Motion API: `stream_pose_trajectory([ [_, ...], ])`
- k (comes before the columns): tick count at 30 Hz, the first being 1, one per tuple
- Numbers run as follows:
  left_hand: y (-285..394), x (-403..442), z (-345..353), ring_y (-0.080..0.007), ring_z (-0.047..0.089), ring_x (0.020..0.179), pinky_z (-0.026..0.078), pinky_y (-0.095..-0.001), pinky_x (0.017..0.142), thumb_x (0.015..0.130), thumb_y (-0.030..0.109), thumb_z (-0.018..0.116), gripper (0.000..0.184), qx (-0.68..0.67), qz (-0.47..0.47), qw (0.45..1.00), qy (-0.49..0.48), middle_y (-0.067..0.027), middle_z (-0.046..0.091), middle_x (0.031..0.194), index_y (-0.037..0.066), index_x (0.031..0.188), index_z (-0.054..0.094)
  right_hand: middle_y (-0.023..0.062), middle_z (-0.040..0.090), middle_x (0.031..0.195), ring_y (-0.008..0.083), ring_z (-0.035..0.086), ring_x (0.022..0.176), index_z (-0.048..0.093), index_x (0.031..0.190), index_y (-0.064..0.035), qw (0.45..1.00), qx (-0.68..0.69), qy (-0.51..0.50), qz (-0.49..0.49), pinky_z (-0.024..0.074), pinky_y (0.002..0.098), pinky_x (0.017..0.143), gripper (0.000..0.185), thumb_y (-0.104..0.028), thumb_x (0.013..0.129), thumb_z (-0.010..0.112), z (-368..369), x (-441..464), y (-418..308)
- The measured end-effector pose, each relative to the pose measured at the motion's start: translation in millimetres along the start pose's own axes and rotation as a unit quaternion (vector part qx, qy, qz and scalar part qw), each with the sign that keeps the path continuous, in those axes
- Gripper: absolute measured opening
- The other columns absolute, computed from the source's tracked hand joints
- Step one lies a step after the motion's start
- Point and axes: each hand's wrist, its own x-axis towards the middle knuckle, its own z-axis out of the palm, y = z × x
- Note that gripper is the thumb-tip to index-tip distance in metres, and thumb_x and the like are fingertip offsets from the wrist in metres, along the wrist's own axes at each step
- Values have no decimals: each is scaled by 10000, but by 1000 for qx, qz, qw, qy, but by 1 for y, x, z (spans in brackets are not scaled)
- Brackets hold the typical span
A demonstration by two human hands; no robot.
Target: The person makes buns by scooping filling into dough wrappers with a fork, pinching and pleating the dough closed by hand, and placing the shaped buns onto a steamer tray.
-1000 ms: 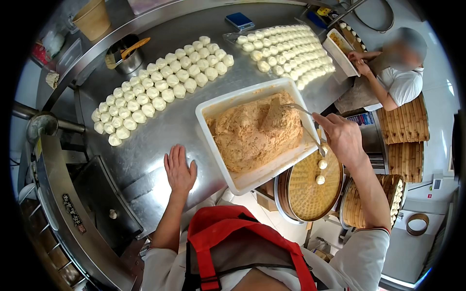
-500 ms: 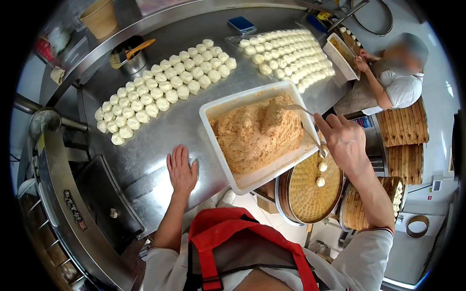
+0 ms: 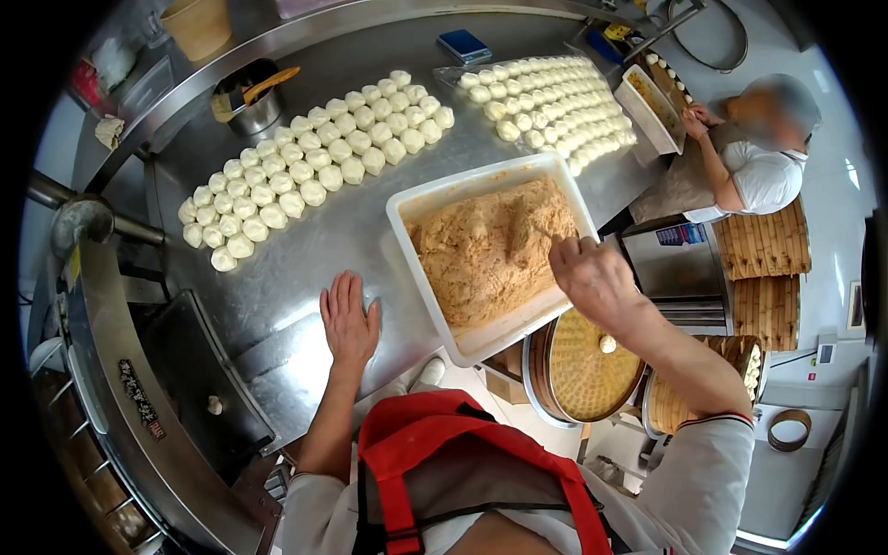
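Observation:
My right hand is closed around a slim metal utensil at the right side of a white plastic tub. Its working end is buried in the pinkish-orange minced filling, so its exact kind is hidden. The tub overhangs the front edge of the steel table. My left hand lies flat on the steel with its fingers stretched out, left of the tub and holding nothing. Beyond it sit rows of round white dough pieces.
More dough pieces lie at the back right, near a blue scale. A metal pot holds an orange-handled brush. On the right, a co-worker works over another tub. Bamboo steamers stand below, beside a round steamer tray.
My right hand has moved left and slightly down, now over the tub's right rim, with the utensil shifted in the filling. My left hand stays flat on the table.

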Motion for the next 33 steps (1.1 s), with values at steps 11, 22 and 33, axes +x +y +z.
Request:
stream_pose_trajectory([
  [11, 0, 2, -1, -293, 307, 1384, 157, -480, 1165, 894, 258, 542, 562, -7, -14, 1000, -10, -136, 392, 1454, 5, 1380, 415, 134, 687, 748, 297, 667, 680, 747, 939, -146, 884, 385, -37, 261, 536, 397, 631, 157, -121, 854, 617, 47, 3, 0],
  [22, 2, 3, -3, -311, 347, 1361, 175, -489, 1152, 894, 219, 524, 527, -13, -9, 1000, 1, -156, 425, 1430, 8, 1369, 434, 76, 664, 736, 250, 650, 628, 738, 948, -147, 956, 230, -37, 177, 507, 371, 580, 147, -141, 839, 639, -14, 19, 57],
  [33, 2, 6, -4, -293, 303, 1388, 141, -478, 1166, 895, 262, 530, 563, -10, -22, 999, -27, -138, 397, 1451, 10, 1383, 411, 53, 594, 679, 221, 627, 575, 650, 837, -90, 972, 184, -39, 143, 498, 338, 507, 148, -16, 714, 617, 1, -43, 30],
])
